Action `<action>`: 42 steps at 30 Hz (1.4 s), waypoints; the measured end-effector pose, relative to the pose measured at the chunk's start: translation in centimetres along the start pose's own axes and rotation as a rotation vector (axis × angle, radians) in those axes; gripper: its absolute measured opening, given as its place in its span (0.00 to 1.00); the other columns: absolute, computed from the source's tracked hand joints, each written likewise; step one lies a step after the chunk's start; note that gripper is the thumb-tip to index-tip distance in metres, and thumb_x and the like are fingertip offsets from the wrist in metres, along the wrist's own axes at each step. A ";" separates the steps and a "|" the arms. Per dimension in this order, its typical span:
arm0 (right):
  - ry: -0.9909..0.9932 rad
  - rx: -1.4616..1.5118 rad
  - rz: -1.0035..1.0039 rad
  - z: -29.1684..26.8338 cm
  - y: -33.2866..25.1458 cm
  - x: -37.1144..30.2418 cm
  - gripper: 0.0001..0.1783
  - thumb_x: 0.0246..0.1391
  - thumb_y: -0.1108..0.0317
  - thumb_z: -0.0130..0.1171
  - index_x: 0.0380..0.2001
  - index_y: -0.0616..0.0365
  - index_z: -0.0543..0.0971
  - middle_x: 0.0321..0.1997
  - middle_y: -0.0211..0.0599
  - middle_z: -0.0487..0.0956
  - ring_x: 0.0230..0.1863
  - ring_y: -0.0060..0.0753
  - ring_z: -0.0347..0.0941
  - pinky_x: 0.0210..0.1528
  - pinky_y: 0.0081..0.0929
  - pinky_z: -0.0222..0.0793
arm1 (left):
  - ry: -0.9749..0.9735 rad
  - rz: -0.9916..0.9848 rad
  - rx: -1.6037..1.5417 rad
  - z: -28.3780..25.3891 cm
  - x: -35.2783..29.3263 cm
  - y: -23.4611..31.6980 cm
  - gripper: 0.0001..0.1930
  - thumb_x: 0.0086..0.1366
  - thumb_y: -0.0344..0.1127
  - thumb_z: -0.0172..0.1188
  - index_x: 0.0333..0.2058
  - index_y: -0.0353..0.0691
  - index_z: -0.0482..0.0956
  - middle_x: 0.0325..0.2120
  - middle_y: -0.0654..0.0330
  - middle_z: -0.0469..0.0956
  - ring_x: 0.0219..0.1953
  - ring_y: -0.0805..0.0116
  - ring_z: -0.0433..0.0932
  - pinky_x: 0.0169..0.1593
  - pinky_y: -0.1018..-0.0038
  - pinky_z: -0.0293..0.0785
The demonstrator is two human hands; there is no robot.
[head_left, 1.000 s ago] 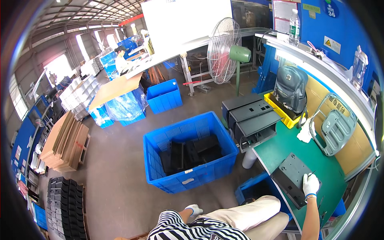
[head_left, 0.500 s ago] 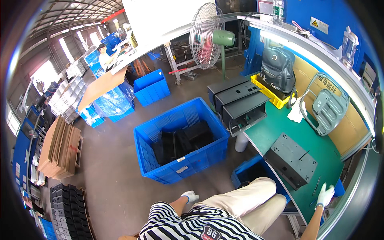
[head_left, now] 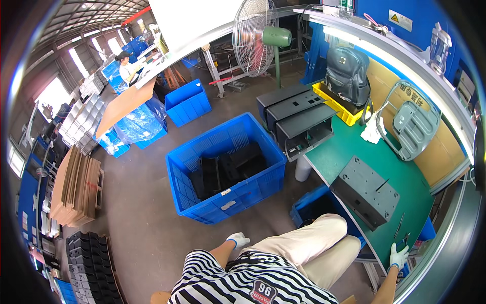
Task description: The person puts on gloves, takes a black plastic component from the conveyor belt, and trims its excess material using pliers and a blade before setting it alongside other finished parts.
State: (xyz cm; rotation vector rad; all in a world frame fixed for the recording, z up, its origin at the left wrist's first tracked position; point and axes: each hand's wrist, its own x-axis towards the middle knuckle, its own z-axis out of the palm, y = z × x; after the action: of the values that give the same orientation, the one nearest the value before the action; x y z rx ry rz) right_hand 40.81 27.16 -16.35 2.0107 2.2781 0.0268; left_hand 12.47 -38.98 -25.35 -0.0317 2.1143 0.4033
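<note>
My right hand (head_left: 399,256), in a white glove, is at the near right edge of the green tabletop (head_left: 329,152). Its fingers are closed around small dark pliers (head_left: 403,240), whose jaws point away from me. Just beyond them lies a slim metal tool (head_left: 400,224). A black box-shaped housing (head_left: 362,190) with holes rests on the table to the left, and a thin dark rod (head_left: 382,184) lies on its top face. My left hand (head_left: 238,240), also gloved, is beside my thigh with its fingers loosely stretched and nothing in it.
A large blue crate (head_left: 228,202) holding black parts stands on the floor ahead. Several black housings (head_left: 298,119) sit at the table's far end, near a yellow tray (head_left: 349,117) with a backpack (head_left: 347,76). A fan (head_left: 255,40) stands behind. Another person (head_left: 126,68) works far left.
My right hand has drawn back toward me and now grips the pliers; before, its fingers were spread over the table edge. The whole view has shifted slightly. My left hand stays by my thigh.
</note>
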 end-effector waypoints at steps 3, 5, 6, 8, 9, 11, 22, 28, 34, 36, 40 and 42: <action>-0.037 0.011 -0.067 -0.6 0.6 0.4 0.52 0.50 0.32 0.56 0.68 0.54 0.56 0.66 0.56 0.64 0.64 0.61 0.63 0.63 0.51 0.63 | 0.001 -0.029 0.008 0.7 -0.3 -1.3 0.25 0.56 0.52 0.52 0.32 0.32 0.83 0.29 0.44 0.81 0.35 0.50 0.82 0.42 0.59 0.75; -0.069 0.010 -0.112 -1.1 0.7 0.6 0.51 0.50 0.35 0.58 0.67 0.60 0.58 0.64 0.58 0.66 0.62 0.63 0.65 0.63 0.49 0.64 | 0.036 -0.027 0.007 0.9 -0.2 -1.8 0.25 0.55 0.53 0.53 0.26 0.32 0.83 0.23 0.46 0.80 0.30 0.54 0.81 0.38 0.60 0.74; -0.092 0.005 -0.142 -1.9 0.2 0.6 0.48 0.49 0.38 0.60 0.63 0.64 0.63 0.60 0.59 0.70 0.59 0.63 0.69 0.61 0.47 0.66 | 0.029 -0.039 -0.005 0.9 -0.2 -2.0 0.24 0.55 0.52 0.53 0.26 0.32 0.83 0.23 0.46 0.80 0.30 0.54 0.81 0.38 0.60 0.74; -0.115 -0.002 -0.168 -3.5 -0.7 0.8 0.45 0.47 0.42 0.63 0.58 0.67 0.67 0.56 0.60 0.74 0.56 0.62 0.72 0.59 0.45 0.68 | 0.013 -0.061 -0.030 1.0 -0.2 -2.2 0.24 0.54 0.51 0.53 0.26 0.32 0.83 0.23 0.46 0.80 0.30 0.53 0.81 0.38 0.60 0.74; -0.156 -0.006 -0.195 -4.2 -1.4 1.1 0.42 0.45 0.45 0.66 0.55 0.67 0.71 0.54 0.60 0.76 0.54 0.60 0.74 0.57 0.44 0.70 | 0.012 -0.062 -0.032 1.1 0.1 -2.4 0.24 0.54 0.51 0.53 0.26 0.32 0.83 0.23 0.46 0.80 0.30 0.53 0.81 0.38 0.60 0.74; -0.140 0.003 -0.223 -3.7 -1.6 2.5 0.34 0.40 0.52 0.71 0.46 0.67 0.78 0.49 0.60 0.79 0.52 0.54 0.77 0.54 0.42 0.74 | 0.072 -0.008 -0.027 1.1 1.0 -2.4 0.25 0.55 0.53 0.54 0.27 0.32 0.83 0.25 0.46 0.81 0.32 0.54 0.82 0.40 0.60 0.74; -0.371 0.356 0.068 -6.6 -5.3 -0.8 0.35 0.45 0.63 0.59 0.56 0.72 0.67 0.49 0.58 0.79 0.49 0.53 0.79 0.49 0.47 0.75 | 0.027 0.053 0.059 -0.2 1.3 -0.4 0.27 0.59 0.57 0.52 0.29 0.36 0.85 0.30 0.44 0.83 0.36 0.53 0.82 0.43 0.59 0.75; -0.236 0.218 0.212 -2.5 -3.4 0.4 0.39 0.46 0.66 0.57 0.61 0.65 0.58 0.55 0.62 0.74 0.57 0.58 0.74 0.55 0.43 0.73 | -0.038 0.315 0.222 3.6 6.5 -7.9 0.23 0.58 0.55 0.56 0.32 0.39 0.86 0.30 0.45 0.83 0.36 0.54 0.83 0.43 0.59 0.76; -0.417 0.024 0.101 -4.4 -1.3 -1.5 0.40 0.49 0.61 0.58 0.62 0.64 0.55 0.59 0.59 0.72 0.59 0.52 0.73 0.61 0.39 0.69 | -0.027 0.554 0.787 1.3 6.1 -4.1 0.21 0.56 0.50 0.53 0.31 0.37 0.85 0.36 0.40 0.82 0.44 0.47 0.81 0.49 0.56 0.75; -0.339 0.031 0.072 -0.5 1.2 0.2 0.36 0.51 0.62 0.55 0.61 0.65 0.57 0.57 0.57 0.75 0.58 0.49 0.75 0.60 0.38 0.70 | 0.143 0.443 0.368 -0.4 8.7 -2.0 0.26 0.58 0.56 0.51 0.28 0.33 0.82 0.32 0.39 0.80 0.42 0.45 0.81 0.48 0.54 0.74; -0.269 0.301 0.105 -3.2 -1.4 -1.0 0.29 0.50 0.61 0.49 0.55 0.64 0.69 0.52 0.65 0.76 0.57 0.64 0.73 0.58 0.48 0.68 | 0.420 0.517 0.033 -6.6 1.6 10.3 0.23 0.59 0.54 0.61 0.34 0.36 0.79 0.29 0.46 0.81 0.31 0.49 0.81 0.40 0.59 0.76; -0.219 0.469 0.144 -5.9 -2.6 -2.0 0.34 0.49 0.57 0.53 0.58 0.62 0.66 0.57 0.64 0.74 0.59 0.64 0.70 0.60 0.47 0.65 | 0.347 0.565 -0.190 -8.6 2.7 14.0 0.16 0.61 0.47 0.64 0.31 0.38 0.77 0.23 0.57 0.77 0.22 0.68 0.76 0.30 0.68 0.74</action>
State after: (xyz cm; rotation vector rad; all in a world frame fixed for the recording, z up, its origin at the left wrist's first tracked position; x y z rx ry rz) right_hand 37.96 25.14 -10.54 2.2424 2.1403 -0.7423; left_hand 1.47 -27.91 -19.54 0.4209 2.3992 0.9926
